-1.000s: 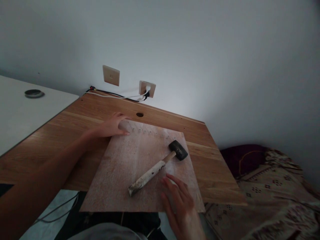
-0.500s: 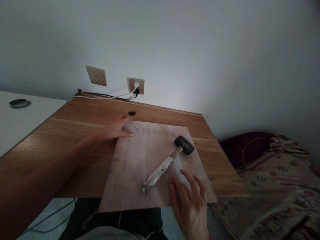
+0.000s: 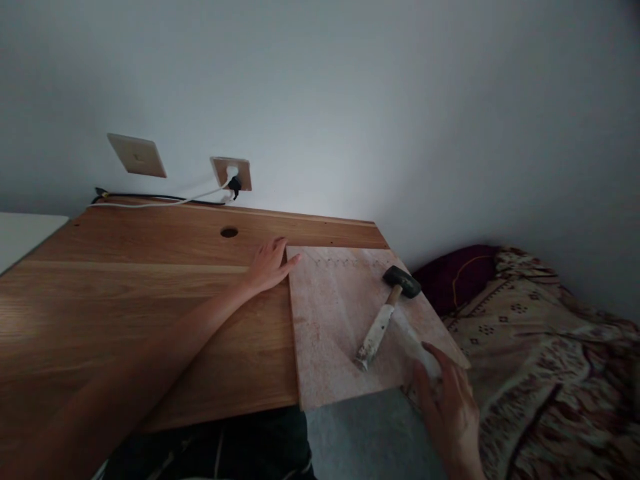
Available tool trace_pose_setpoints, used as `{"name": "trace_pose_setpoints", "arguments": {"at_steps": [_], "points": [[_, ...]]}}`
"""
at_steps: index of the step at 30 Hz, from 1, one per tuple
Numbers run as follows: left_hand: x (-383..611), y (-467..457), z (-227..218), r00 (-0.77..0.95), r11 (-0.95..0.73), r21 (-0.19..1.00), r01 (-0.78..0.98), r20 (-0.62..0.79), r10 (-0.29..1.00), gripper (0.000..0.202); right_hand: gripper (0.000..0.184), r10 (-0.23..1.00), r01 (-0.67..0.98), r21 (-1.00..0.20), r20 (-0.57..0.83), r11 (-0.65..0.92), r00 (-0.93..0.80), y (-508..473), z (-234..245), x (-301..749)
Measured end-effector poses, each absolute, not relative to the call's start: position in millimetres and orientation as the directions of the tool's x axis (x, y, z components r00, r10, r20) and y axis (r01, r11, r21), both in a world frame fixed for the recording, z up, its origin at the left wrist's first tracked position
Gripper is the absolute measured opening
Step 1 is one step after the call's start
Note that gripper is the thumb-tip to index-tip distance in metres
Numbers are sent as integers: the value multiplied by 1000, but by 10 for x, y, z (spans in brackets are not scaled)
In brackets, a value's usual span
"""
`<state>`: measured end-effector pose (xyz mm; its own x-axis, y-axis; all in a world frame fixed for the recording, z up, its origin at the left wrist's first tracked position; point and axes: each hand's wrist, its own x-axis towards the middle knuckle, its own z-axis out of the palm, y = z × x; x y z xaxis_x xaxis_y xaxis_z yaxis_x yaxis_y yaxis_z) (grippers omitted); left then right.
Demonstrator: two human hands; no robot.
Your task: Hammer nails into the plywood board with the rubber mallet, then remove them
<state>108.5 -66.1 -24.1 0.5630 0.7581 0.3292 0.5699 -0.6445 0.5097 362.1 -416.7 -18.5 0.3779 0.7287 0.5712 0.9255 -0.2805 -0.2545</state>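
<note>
A pale wooden board (image 3: pixel 327 320) lies on the brown wooden desk, out past its right end and front edge. A row of small marks or nails, too small to tell, runs along its far side. On it rests a mallet (image 3: pixel 379 327) with a black head and a worn white grip, untouched. My left hand (image 3: pixel 273 263) is at the board's far left corner, fingers stretched out on the desk and thumb against the edge. Over the board's near right corner, my right hand (image 3: pixel 450 393) has its thumb and fingers apart; contact there is unclear.
The brown desk (image 3: pixel 150 300) stands against the wall, with a cable hole (image 3: pixel 229 232) near its back. Cables (image 3: pixel 165 200) run to a wall socket (image 3: pixel 233 175). A white surface (image 3: pixel 30 233) adjoins at left. Patterned bedding (image 3: pixel 530 320) and a purple cushion (image 3: pixel 457 277) lie at right.
The board has slid to the right across the desk and turned slightly, carrying the mallet on it. Both hands have moved right with it. The view has shifted somewhat too.
</note>
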Motion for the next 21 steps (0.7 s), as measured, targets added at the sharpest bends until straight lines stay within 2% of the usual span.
{"name": "trace_pose_setpoints", "arguments": {"at_steps": [6,11,18,21], "points": [[999,-630,-273,633,-697,464,547,316,707,54,80,622,777,-362,466,-515,629,-4339,-320,4147],[1031,-644,-262,649,-715,432,549,319,691,48,77,601,711,-442,384,-547,701,-4355,-413,4284],[1056,-690,-299,637,-719,331,611,334,695,50,81,567,653,-416,325,-633,757,-4342,-336,4249],[1044,-692,-294,614,-700,325,636,336,714,51,83,573,636,-402,278,-659,771,-4336,-325,4271]]}}
